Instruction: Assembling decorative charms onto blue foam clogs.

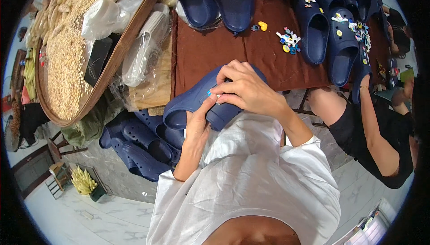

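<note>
A navy blue clog [190, 93] lies tilted in front of me at the table's near edge, over my lap. My left hand [198, 118] grips it from below, the thumb up on its strap side. Fingers bent, my right hand [248, 88] reaches over the clog from the right. Between the thumbs and fingertips sits a small blue and white shoe charm [210, 93], pinched against the clog and partly covered. Farther off on the brown cloth lie a yellow charm [263, 26] and a small pile of white and coloured charms [289, 41].
Two navy clogs [230, 0] stand at the table's far side, and several charm-decorated clogs [344, 52] at the right. Loose clogs [142, 144] are heaped low on the left. A large tray rim [127, 50] surrounds grain at the left. Another person's arm [375, 133] is at the right.
</note>
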Action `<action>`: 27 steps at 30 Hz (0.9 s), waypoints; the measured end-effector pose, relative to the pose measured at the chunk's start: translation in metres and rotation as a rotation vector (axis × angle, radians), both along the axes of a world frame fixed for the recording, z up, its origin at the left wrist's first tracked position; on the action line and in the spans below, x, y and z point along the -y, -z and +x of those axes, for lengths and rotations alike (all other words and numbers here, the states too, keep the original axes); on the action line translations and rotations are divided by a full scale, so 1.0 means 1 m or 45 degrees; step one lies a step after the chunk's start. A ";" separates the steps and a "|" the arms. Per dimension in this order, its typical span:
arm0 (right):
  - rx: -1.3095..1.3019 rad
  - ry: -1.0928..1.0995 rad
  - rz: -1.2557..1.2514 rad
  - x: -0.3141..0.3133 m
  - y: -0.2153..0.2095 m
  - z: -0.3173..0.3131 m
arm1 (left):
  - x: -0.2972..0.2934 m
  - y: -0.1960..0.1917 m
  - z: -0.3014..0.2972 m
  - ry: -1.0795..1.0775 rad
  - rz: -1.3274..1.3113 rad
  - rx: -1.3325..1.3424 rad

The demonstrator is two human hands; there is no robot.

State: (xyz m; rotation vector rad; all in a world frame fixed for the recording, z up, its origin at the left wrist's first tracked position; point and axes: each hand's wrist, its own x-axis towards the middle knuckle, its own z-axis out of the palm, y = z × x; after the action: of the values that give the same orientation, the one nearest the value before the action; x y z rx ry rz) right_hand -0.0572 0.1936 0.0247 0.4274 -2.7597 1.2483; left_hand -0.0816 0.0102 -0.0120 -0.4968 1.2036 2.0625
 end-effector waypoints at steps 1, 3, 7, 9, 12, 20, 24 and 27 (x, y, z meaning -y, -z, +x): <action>-0.004 0.014 0.005 0.000 0.000 0.001 | 0.001 0.002 0.000 0.007 -0.023 -0.022; -0.034 0.004 0.011 0.000 0.003 0.003 | 0.003 0.008 0.001 0.032 -0.021 -0.010; -0.164 0.061 0.042 0.006 0.011 0.010 | 0.002 0.007 0.000 0.052 -0.022 0.087; -0.204 0.182 0.018 0.011 0.009 0.017 | 0.002 0.007 0.000 0.041 0.009 0.132; -0.189 0.258 -0.001 0.011 0.004 0.026 | 0.003 0.011 -0.004 0.039 0.084 0.238; -0.295 0.919 -0.078 -0.068 0.038 0.004 | 0.004 -0.011 -0.010 -0.104 0.254 0.436; -0.350 0.933 0.179 -0.115 0.090 -0.022 | 0.004 0.004 -0.013 -0.080 0.308 0.472; -0.366 0.873 0.372 -0.125 0.107 -0.037 | 0.003 0.005 -0.013 -0.110 0.311 0.481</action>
State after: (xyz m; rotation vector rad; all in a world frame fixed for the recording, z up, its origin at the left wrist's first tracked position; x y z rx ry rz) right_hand -0.0944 0.3185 -0.0826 -0.2932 -2.4908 0.5742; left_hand -0.0950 0.0077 -0.0167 -0.7880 0.7107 2.0339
